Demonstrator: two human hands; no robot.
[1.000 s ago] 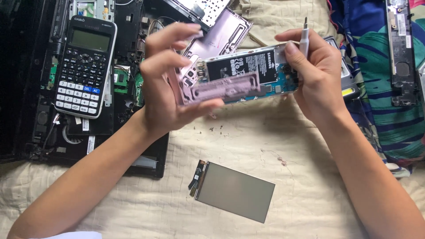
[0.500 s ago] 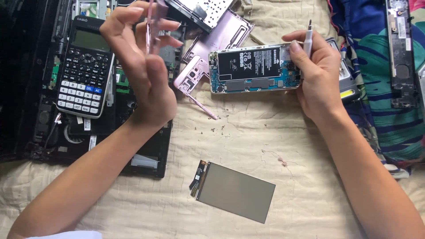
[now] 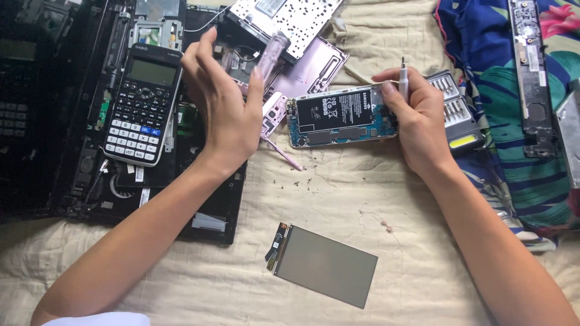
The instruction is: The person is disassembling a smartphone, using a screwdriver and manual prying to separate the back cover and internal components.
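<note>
Detached display panel [image 3: 325,273] lies nearest on the quilt | right hand [image 3: 417,118] closed around opened phone [image 3: 341,118] and screwdriver [image 3: 403,75]; exposed battery risks a puncture | left hand [image 3: 223,102] fingers pinching pink frame piece [image 3: 270,57] above the calculator [image 3: 144,111]; could drop.

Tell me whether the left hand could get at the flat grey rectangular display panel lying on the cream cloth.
Probably yes. The flat grey rectangular display panel lies uncovered on the cream cloth, nothing on it, but the left hand already pinches a thin pink frame piece, so it is occupied.
</note>
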